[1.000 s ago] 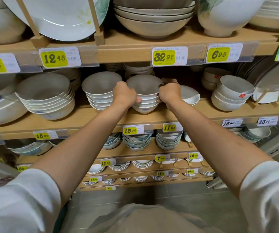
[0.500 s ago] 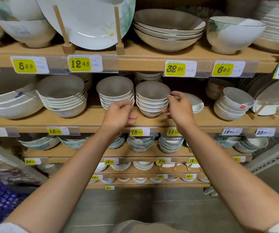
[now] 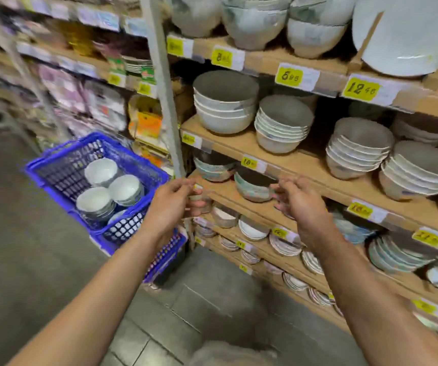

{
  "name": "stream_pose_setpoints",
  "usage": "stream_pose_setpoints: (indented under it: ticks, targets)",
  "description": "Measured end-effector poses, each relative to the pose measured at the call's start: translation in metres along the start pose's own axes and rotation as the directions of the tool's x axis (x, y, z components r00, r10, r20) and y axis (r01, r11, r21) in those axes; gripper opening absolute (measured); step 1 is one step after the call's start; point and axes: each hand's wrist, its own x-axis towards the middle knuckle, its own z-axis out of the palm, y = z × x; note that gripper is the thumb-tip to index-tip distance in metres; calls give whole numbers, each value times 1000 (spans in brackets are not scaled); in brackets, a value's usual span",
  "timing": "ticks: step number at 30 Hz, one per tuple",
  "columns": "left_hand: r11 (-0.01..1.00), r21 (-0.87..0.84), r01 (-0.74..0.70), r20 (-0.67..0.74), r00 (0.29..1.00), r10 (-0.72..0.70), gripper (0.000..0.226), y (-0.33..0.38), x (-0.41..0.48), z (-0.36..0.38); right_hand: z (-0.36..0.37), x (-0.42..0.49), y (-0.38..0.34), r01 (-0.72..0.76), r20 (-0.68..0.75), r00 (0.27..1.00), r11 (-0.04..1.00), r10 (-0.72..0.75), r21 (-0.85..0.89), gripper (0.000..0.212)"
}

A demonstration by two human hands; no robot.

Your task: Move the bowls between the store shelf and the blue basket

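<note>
The blue basket [image 3: 62, 165] stands on the floor at the left, holding small stacks of white bowls [image 3: 124, 187]. Wooden store shelves [image 3: 286, 165] run along the right with stacks of grey-white bowls [image 3: 282, 122] on the middle level. My left hand [image 3: 171, 204] hovers between the basket and the shelf front, fingers loosely curled, holding nothing. My right hand [image 3: 301, 204] hangs in front of the lower shelf edge, fingers relaxed and empty. The view is blurred by motion.
A grey metal upright [image 3: 163, 83] divides the bowl shelves from shelves of packaged goods [image 3: 99, 104] at the left. Plates [image 3: 286, 245] fill the lower shelves. Yellow price tags line the shelf edges. Grey tiled floor [image 3: 27, 260] lies below.
My hands let go of the bowl stack on the shelf and dropped lower, both empty. The view swung left, bringing the blue basket with its bowls into sight.
</note>
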Motion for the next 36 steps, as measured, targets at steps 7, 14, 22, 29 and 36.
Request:
stream_pose_setpoints:
  ticks: [7, 14, 22, 29, 36]
  targets:
    - [998, -21, 59, -275, 959, -62, 26, -24, -38, -167, 156, -41, 21, -33, 362, 930, 993, 72, -111, 16]
    - [987, -124, 98, -427, 893, -143, 20, -48, -47, -263, 269, -48, 43, -42, 527, 835, 972, 161, -232, 15]
    - [983, -121, 135, -488, 855, -177, 21, -55, 21, -341, 384, 11, 72, -70, 580, 780, 953, 236, -294, 14]
    - [977, -46, 208, -430, 879, -207, 17, -37, 121, -380, 456, 82, 85, -144, 520, 800, 937, 299, -318, 12]
    - [954, 58, 293, -290, 920, -264, 18, -28, 213, -398, 482, 127, 87, -308, 414, 804, 894, 428, -326, 16]
